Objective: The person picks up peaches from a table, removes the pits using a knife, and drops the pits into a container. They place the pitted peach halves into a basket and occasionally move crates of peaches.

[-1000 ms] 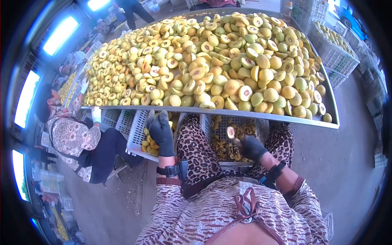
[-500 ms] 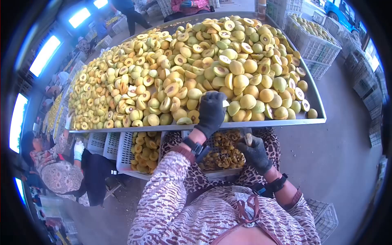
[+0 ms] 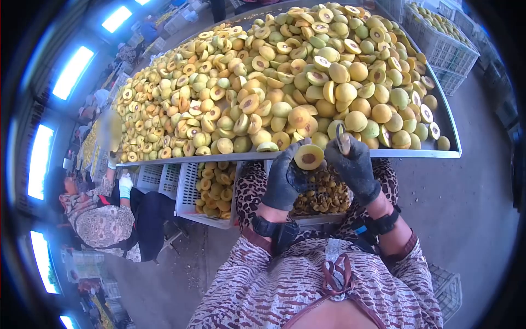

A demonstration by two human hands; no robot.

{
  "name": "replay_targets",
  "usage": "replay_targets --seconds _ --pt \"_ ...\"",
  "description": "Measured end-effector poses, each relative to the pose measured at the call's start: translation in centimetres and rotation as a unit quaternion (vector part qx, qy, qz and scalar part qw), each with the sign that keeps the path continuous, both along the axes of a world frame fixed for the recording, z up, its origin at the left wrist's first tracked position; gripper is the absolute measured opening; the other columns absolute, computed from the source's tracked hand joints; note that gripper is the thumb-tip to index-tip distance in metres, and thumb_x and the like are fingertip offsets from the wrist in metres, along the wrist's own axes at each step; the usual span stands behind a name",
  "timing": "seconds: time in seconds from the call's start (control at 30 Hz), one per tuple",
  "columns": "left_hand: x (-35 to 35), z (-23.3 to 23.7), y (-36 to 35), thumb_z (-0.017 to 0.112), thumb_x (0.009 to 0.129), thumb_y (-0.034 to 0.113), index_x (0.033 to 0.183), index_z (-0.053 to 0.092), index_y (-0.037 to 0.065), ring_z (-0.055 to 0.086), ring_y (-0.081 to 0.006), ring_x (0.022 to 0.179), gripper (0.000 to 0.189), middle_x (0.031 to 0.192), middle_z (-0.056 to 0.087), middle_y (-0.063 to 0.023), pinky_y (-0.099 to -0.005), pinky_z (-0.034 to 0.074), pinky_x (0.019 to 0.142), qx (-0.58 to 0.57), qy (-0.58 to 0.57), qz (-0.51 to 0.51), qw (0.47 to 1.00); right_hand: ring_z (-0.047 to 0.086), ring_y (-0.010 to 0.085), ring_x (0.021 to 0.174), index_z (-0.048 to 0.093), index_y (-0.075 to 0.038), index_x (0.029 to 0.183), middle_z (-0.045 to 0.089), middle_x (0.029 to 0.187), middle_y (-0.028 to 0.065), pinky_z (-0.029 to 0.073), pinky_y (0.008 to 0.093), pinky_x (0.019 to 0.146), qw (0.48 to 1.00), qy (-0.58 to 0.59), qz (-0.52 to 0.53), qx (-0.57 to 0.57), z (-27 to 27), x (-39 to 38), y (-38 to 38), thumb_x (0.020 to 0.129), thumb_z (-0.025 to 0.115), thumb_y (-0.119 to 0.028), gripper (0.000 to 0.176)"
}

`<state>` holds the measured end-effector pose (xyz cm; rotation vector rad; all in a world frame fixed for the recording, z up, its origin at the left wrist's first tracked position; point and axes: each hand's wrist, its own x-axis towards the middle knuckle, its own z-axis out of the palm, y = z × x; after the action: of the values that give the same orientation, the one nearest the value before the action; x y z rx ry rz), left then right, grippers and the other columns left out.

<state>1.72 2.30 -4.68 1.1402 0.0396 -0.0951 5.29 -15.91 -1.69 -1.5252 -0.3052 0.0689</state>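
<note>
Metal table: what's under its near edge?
White crate of yellow fruit halves; second crate of brownish pits, partly hidden by the left hand holding a cut half and the right hand holding a tool.

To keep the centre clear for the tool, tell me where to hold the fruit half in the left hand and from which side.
Grip the fruit half by its rounded skin side, from below, as the left hand does: the cut face points up, so cupped fingers under the curve likely steady it and leave the brown centre open to the tool in the right hand.
</note>
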Motion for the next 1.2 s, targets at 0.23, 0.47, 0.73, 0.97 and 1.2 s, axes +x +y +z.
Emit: replay_targets --seconds 0.23,0.47,0.73,0.97,1.2 --pt "-0.3 -0.9 -2.1 0.063 0.09 0.001 0.134 0.043 0.004 0.06 -0.0295 0.113 0.048 0.128 0.057 -0.0196 -0.0386 0.051 0.097 0.3 -0.327 0.085 0.892 0.05 0.0102 0.062 0.062 0.002 0.082 0.056 0.065 0.0056 0.045 0.0313 0.059 0.994 0.009 0.019 -0.106 -4.6 -3.8 0.6 0.088 0.063 -0.012 0.016" --pt "-0.8 0.1 -3.8 0.058 0.094 0.003 0.12 0.052 -0.003 0.062 -0.0284 0.108 0.028 0.123 0.06 -0.0202 -0.0379 0.052 0.094 0.148 -0.114 0.1 0.977 0.054 0.011 0.063 0.063 0.004 0.084 0.06 0.063 0.0077 0.046 0.0352 0.058 0.977 0.187 0.09 -0.043 -2.9 -4.4 0.9 0.085 0.059 -0.007 0.012" --pt "-0.9 0.9 -2.2 0.046 0.099 0.005 0.118 0.054 -0.007 0.066 -0.0299 0.1 0.024 0.112 0.065 -0.0206 -0.0393 0.053 0.09 0.36 -0.361 0.068 0.858 0.062 0.0246 0.058 0.063 0.003 0.084 0.062 0.068 0.0196 0.047 0.0371 0.055 0.988 -0.101 0.011 -0.12 -6.7 -3.7 1.3 0.09 0.063 -0.016 0.02" --pt "-3.2 6.0 -5.1 0.052 0.1 0.025 0.1 0.064 -0.001 0.063 -0.0148 0.09 0.028 0.097 0.067 -0.0061 -0.03 0.051 0.084 0.216 -0.239 0.136 0.937 0.058 0.0094 0.085 0.06 -0.002 0.11 0.064 0.096 -0.0007 0.05 0.0272 0.077 0.989 -0.021 0.066 0.128 -6.8 -5.0 3.4 0.09 0.067 -0.013 0.024" --pt "-4.2 5.7 -3.3 0.052 0.1 0.024 0.09 0.065 0.001 0.063 -0.0141 0.081 0.029 0.081 0.064 -0.0053 -0.0292 0.051 0.075 0.31 -0.271 0.123 0.903 0.061 0.0132 0.086 0.055 -0.006 0.12 0.065 0.101 0.0021 0.051 0.0286 0.07 0.903 0.279 0.327 0.015 -0.8 -4.8 0.1 0.083 0.068 0.0 0.04"
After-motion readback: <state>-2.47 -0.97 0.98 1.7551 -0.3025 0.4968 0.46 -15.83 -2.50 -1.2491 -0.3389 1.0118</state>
